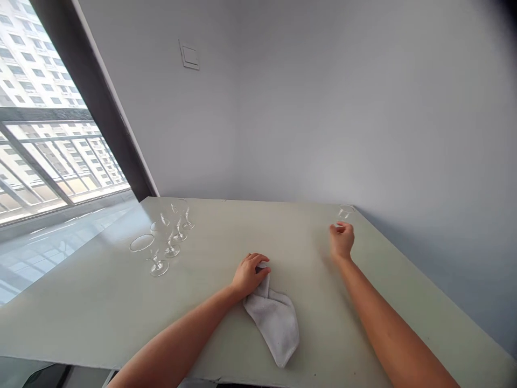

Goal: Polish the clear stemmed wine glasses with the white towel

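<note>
1. Cloth (276, 326), pale grey, lies folded and rumpled on the table (100, 307), a little below the middle of the frame.
2. Its long axis runs from the left hand (248, 275) down and slightly right, and a pointed corner aims at the bottom edge of the frame.
3. The left hand's grip is closed, thumb and fingers pinching the cloth's upper end; that bunched part is mostly hidden by the hand.
4. The right hand (342, 241), right of centre, has curled fingers with the thumb near them. Whether its grip is on the glass or just beside it, I cannot tell.
5. That drinking glass (346, 211) stands near the table's far right corner; its rim and part of the bowl show faintly, the lower part covered by the hand.
6. At left, four stemmed glasses (159, 268) stand upright in a slanting row, feet down, rims up. Their clear bowls overlap, so the outlines of the farther ones are hard to separate.
7. Both forearms are cut off by the bottom edge, the window (44, 108) by the left.
</note>
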`<state>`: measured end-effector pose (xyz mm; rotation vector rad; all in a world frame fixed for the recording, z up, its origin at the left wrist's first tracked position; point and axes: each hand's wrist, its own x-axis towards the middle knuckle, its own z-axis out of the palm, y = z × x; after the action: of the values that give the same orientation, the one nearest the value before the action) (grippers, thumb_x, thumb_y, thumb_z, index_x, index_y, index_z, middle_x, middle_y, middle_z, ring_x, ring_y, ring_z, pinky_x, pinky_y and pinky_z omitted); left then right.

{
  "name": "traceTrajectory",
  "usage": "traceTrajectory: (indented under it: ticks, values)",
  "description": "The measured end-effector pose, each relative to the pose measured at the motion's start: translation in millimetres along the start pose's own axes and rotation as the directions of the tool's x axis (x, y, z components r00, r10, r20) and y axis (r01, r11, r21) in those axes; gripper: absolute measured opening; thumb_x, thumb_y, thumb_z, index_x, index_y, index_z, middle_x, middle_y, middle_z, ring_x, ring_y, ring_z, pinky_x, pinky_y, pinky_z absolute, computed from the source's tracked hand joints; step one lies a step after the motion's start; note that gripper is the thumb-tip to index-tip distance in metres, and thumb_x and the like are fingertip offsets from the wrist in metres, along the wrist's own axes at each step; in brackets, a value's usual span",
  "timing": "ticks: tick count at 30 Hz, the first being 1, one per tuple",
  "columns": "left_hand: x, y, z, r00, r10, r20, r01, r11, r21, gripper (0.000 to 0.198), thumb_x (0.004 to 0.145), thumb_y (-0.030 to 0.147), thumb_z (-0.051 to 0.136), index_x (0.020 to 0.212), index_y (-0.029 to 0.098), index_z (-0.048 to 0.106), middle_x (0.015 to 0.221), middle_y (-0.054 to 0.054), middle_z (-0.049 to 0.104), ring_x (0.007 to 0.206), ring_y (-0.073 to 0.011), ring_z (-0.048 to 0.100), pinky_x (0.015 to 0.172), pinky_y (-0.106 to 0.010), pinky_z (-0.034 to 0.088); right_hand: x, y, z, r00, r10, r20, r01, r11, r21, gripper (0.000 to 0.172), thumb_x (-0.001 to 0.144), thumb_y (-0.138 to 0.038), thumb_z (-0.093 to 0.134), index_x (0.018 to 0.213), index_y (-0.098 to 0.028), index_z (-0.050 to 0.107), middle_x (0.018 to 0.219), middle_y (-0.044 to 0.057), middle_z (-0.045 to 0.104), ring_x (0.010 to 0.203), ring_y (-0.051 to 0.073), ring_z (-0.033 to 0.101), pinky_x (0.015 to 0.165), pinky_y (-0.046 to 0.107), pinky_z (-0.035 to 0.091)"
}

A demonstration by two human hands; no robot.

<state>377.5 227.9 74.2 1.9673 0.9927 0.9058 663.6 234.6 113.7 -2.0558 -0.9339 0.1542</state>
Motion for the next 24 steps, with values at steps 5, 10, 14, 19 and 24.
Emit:
traceTrajectory:
  ticks: [5,10,14,19,24]
  values:
    - [12.4,-11.5,-13.7,0.885,-0.231,-0.404,0.103,0.944,-0.313,0.023,0.073,0.032,0.055,0.093,0.022,0.058,0.097,-0.004,0.058,0.084,-0.0152,0.052,0.075,-0.029,0.041,-121.1,-46.0,10.1,0.738,-0.487,0.466,0.389,0.872,0.297,0.023,0.081,-0.04,0.047,0.078,-0.022,0.06,0.074,0.001,0.062,0.067,0.016,0.055,0.063,0.026,0.043]
    - [21.0,-5.1,-58.5,0.64,-0.409,-0.65,0.054,0.868,-0.493,0.021,0.072,0.026,0.054,0.092,0.021,0.052,0.098,-0.002,0.054,0.076,-0.0097,0.049,0.071,-0.023,0.04,-200.8,-48.7,24.9,0.401,-0.662,0.633,0.706,0.664,0.246,0.032,0.08,-0.042,0.05,0.103,-0.021,0.058,0.096,0.008,0.061,0.083,0.023,0.055,0.07,0.033,0.043]
    - [-3.8,25.0,-83.3,0.701,-0.271,-0.66,-0.063,0.898,-0.436,0.019,0.073,0.027,0.053,0.092,0.023,0.053,0.087,0.0,0.051,0.072,-0.0096,0.048,0.066,-0.022,0.039,-207.4,-37.2,40.4,0.451,-0.648,0.613,0.797,0.602,0.05,0.027,0.08,-0.03,0.051,0.105,-0.021,0.059,0.097,0.01,0.059,0.083,0.024,0.055,0.069,0.034,0.043]
    - [-52.5,25.8,-111.1,0.454,-0.153,-0.877,-0.164,0.954,-0.252,0.029,0.071,0.027,0.059,0.097,0.023,0.048,0.074,0.003,0.043,0.067,-0.0085,0.043,0.064,-0.021,0.037,-191.1,-33.6,40.8,0.548,-0.642,0.536,0.628,0.74,0.243,0.024,0.086,-0.027,0.038,0.085,-0.025,0.062,0.082,0.003,0.059,0.073,0.018,0.054,0.067,0.031,0.042]
    - [-79.3,-22.6,-159.7,0.209,-0.495,-0.844,-0.006,0.862,-0.507,0.052,0.061,0.028,0.067,0.106,0.026,0.041,0.105,-0.002,0.045,0.074,-0.0079,0.049,0.062,-0.022,0.039,-166.8,-40.5,27.4,0.796,-0.3,0.525,-0.072,0.815,0.575,0.026,0.078,-0.044,0.05,0.069,-0.021,0.054,0.062,-0.001,0.051,0.06,0.016,0.048,0.057,0.027,0.038]
